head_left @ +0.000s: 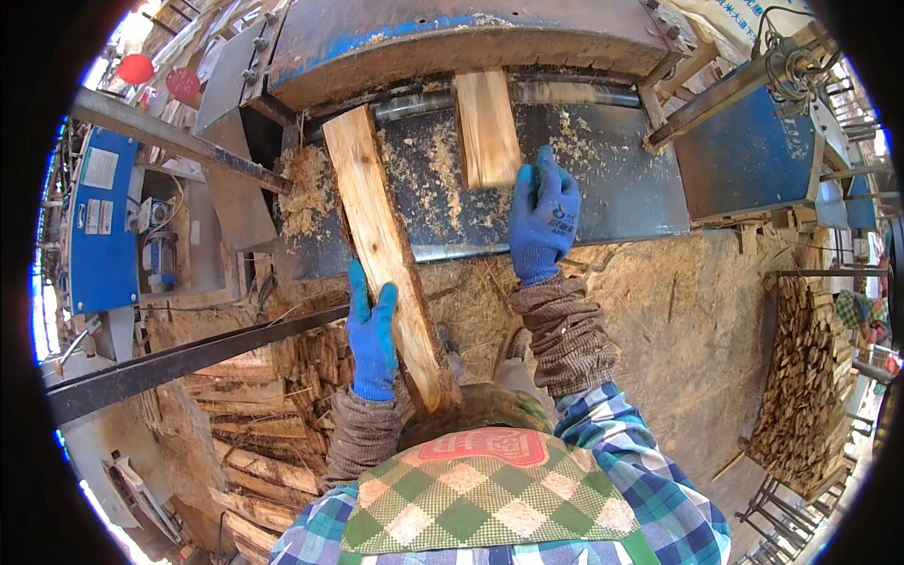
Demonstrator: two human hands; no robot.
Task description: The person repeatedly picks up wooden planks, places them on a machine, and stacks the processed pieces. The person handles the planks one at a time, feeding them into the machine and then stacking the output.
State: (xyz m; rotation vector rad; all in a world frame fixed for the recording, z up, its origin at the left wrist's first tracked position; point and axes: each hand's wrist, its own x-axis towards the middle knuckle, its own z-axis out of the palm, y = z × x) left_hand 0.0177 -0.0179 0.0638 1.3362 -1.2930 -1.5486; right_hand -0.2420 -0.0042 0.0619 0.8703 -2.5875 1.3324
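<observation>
A long, bark-edged wooden board [381, 226] lies slanted, its far end on the machine's metal table [621, 188] and its near end close to my apron. My left hand [372, 339], in a blue glove, grips the board's left edge, the thumb lying over its face. A second, shorter-looking board [488, 141] sits farther right, its far end under the machine's housing. Just off that board's near right corner is my right hand [546, 217], also gloved in blue, fingers apart and nothing held. Whether a fingertip touches the corner cannot be made out.
The machine's rusty blue housing [461, 38] and a roller [574, 93] span the far side. Sawdust and chips cover parts of the table. Split wood [264, 452] is piled at the lower left, with a stack of boards [805, 386] at right. A dark metal bar [207, 363] crosses at left.
</observation>
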